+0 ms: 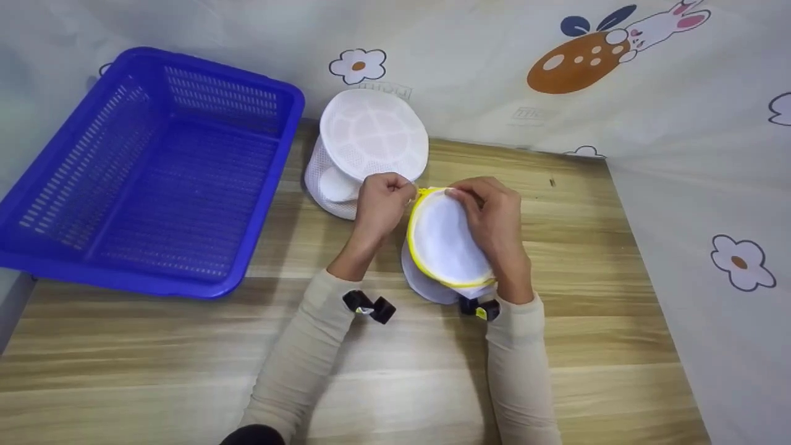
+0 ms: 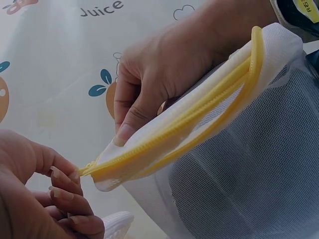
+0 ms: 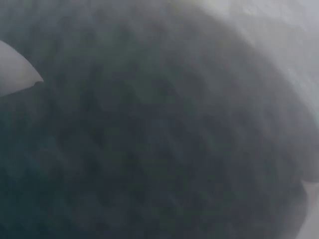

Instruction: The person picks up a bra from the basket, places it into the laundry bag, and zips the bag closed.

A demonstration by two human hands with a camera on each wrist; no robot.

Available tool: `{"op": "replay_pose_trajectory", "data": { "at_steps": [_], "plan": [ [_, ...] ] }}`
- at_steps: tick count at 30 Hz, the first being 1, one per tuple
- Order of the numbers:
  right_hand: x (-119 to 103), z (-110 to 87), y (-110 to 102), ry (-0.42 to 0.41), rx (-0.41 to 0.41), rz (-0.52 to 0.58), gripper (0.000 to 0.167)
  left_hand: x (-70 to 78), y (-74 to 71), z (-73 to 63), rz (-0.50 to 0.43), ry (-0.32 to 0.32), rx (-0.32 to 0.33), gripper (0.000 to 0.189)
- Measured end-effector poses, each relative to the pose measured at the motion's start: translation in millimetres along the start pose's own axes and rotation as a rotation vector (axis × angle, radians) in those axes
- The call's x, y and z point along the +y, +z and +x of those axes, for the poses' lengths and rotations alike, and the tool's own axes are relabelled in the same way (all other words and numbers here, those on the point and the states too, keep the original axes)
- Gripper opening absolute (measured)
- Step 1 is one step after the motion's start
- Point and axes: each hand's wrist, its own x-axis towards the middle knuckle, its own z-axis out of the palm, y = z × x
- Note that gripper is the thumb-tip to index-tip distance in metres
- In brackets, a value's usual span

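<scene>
A white mesh laundry bag [image 1: 446, 238] with a yellow zipper [image 2: 174, 132] round its top stands on the table in front of the person. My left hand [image 1: 384, 207] pinches the zipper pull [image 2: 85, 170] at the far left of the rim. Thumb and fingers of my right hand [image 1: 494, 216] hold the bag's far edge, close to the pull. In the left wrist view, a gap shows between the lid and the mesh side along part of the zipper. Blurred dark mesh fills the right wrist view, hiding the hand there.
A second white mesh laundry bag [image 1: 374, 133] stands just behind my left hand, with something white inside. To the left is a large blue plastic basket [image 1: 262, 204]. A patterned cloth [image 1: 469, 105] hangs behind the wooden table [image 1: 593, 346].
</scene>
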Motion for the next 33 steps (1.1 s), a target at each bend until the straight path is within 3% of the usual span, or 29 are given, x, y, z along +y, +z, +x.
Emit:
{"op": "replay_pose_trajectory", "data": {
  "at_steps": [33],
  "plan": [
    [2.7,0.8,-3.7,0.092,0.015,-0.026,0.014,0.2,0.1,-0.7,0.0,-0.013,0.015,0.012]
  ]
}}
